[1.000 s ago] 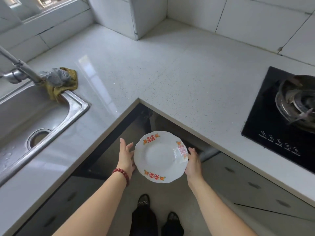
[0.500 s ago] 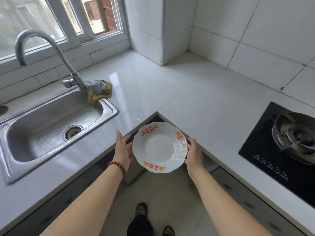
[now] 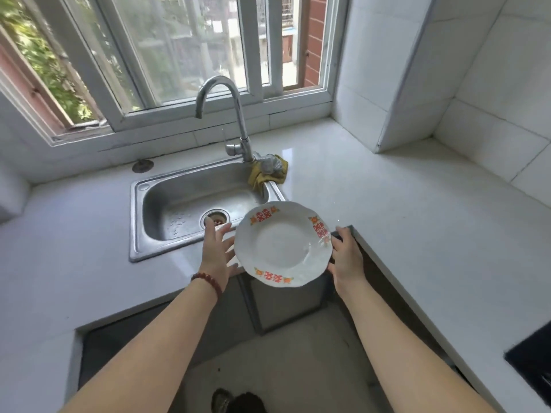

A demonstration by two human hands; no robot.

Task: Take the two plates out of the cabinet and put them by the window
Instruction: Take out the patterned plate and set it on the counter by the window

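Note:
A white plate [image 3: 283,244] with red and orange rim motifs is held level between my two hands, above the countertop's inner corner and the sink's near right corner. My left hand [image 3: 216,251], a red bead bracelet on its wrist, presses its palm against the plate's left edge with fingers spread. My right hand [image 3: 347,260] grips the right edge. I cannot tell whether a second plate lies under this one. The window [image 3: 179,55] is behind the sink, across the counter. The cabinet front [image 3: 286,302] is partly visible below the plate.
A steel sink [image 3: 135,222] with a tall faucet [image 3: 235,114] sits under the window. A yellow cloth [image 3: 268,174] lies at the sink's right rim. White countertop [image 3: 387,204] runs right to a black stove [image 3: 530,362]. A tiled column [image 3: 372,84] stands right of the window.
The plate has risen from cabinet height to counter height and moved toward the sink and window. My view has swung left and up, bringing the window in.

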